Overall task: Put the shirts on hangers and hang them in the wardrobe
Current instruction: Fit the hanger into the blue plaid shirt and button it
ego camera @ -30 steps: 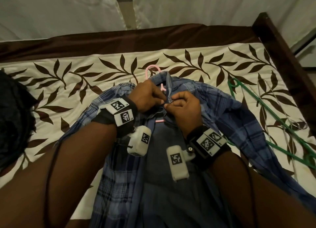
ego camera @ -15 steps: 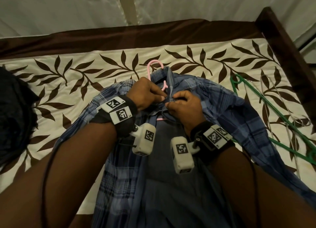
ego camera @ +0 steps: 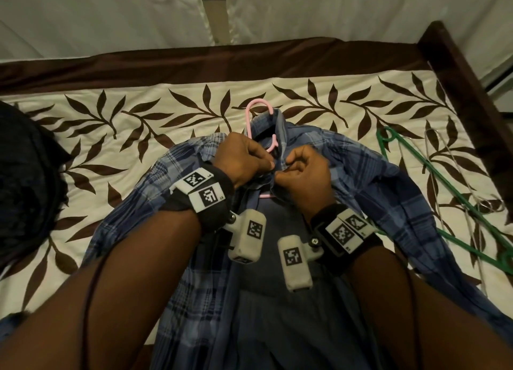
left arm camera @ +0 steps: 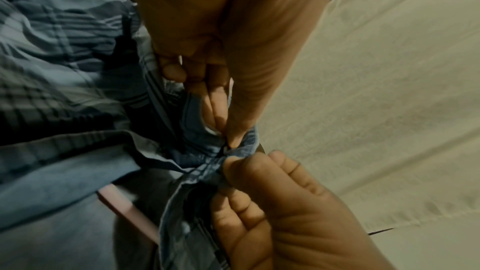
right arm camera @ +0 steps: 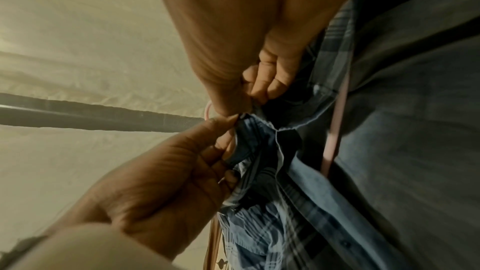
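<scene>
Two hands meet at the collar of a blue plaid shirt (ego camera: 374, 181) spread front-up on a bed. The shirt's long axis runs from the person toward the far edge of the leaf-print bedsheet (ego camera: 116, 136), collar farthest away. The left hand (ego camera: 244, 161) pinches the left front edge between thumb and forefinger; the right hand (ego camera: 305, 172) pinches the opposite edge, and the two pinches almost touch at the neck, equally near the top button. The job in hand appears to be closing that button. The soft, thin cotton bunches into small folds at the fingertips (left arm camera: 233, 141). A slim pink plastic hanger (ego camera: 256, 114) sits inside the shirt, its curved hook jutting past the collar just beyond both hands and its bar showing below them. To the right, a green hanger (ego camera: 433, 181) and thin wire hangers (ego camera: 444, 159) lie on the sheet, near the dark wooden bed frame (ego camera: 472, 92).
</scene>
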The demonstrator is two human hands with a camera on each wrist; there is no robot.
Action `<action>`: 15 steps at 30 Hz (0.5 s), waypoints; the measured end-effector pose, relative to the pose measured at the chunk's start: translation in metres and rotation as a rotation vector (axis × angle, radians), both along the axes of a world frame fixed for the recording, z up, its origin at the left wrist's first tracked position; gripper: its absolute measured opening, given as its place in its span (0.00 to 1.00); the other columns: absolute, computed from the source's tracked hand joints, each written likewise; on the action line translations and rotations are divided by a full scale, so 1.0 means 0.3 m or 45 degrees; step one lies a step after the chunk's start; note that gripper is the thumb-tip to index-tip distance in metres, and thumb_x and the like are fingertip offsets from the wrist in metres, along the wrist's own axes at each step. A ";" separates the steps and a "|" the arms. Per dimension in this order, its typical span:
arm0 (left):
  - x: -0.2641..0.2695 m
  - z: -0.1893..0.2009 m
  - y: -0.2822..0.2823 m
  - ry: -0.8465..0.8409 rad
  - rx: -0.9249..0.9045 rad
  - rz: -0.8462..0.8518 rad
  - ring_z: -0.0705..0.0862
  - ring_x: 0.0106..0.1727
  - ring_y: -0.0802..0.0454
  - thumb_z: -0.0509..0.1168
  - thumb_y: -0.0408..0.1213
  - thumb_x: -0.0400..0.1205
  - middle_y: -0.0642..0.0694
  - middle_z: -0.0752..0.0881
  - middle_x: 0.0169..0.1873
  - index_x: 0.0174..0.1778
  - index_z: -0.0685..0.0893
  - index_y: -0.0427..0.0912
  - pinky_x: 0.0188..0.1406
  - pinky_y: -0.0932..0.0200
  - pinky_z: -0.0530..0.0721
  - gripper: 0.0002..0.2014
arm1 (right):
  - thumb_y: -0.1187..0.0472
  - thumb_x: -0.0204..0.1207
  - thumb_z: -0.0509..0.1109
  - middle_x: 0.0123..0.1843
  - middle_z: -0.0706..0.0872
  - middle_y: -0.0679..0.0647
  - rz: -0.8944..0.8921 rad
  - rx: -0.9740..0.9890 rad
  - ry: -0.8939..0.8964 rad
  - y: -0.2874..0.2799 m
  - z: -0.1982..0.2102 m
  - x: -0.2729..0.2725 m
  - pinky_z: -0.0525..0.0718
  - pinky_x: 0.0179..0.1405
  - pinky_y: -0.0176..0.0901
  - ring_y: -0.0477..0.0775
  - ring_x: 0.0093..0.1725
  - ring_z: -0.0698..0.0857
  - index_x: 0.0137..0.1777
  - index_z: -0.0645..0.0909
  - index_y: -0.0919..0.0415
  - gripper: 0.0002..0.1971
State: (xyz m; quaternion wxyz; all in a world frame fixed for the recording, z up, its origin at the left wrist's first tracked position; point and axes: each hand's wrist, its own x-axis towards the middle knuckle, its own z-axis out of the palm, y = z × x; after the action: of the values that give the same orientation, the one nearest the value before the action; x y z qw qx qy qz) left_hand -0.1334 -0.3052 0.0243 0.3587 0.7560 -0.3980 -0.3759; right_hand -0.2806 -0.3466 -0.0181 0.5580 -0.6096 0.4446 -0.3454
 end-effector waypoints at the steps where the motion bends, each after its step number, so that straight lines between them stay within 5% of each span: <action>1: -0.003 -0.004 0.003 -0.009 -0.002 0.011 0.92 0.40 0.50 0.78 0.28 0.74 0.46 0.92 0.34 0.37 0.93 0.39 0.47 0.47 0.92 0.03 | 0.79 0.64 0.74 0.26 0.78 0.45 0.012 -0.018 0.022 0.000 -0.003 0.001 0.79 0.28 0.42 0.42 0.23 0.76 0.39 0.73 0.55 0.19; 8: -0.009 0.008 0.010 0.032 -0.001 0.069 0.92 0.39 0.48 0.78 0.27 0.73 0.44 0.92 0.34 0.38 0.93 0.36 0.48 0.47 0.92 0.02 | 0.76 0.69 0.75 0.27 0.80 0.50 -0.064 -0.069 0.010 0.022 -0.004 -0.009 0.85 0.34 0.54 0.51 0.27 0.80 0.40 0.74 0.54 0.17; 15: -0.019 0.006 0.017 -0.008 0.002 0.046 0.91 0.37 0.49 0.79 0.28 0.73 0.47 0.92 0.32 0.36 0.93 0.38 0.47 0.46 0.92 0.03 | 0.76 0.66 0.76 0.29 0.80 0.51 -0.146 -0.151 0.062 0.043 0.007 0.002 0.80 0.27 0.35 0.42 0.23 0.79 0.43 0.75 0.59 0.16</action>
State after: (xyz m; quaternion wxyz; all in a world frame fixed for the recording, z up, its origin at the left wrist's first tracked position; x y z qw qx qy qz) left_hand -0.1392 -0.3002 0.0260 0.3635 0.7646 -0.3850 -0.3674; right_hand -0.2801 -0.3338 -0.0161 0.4891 -0.6235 0.4711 -0.3875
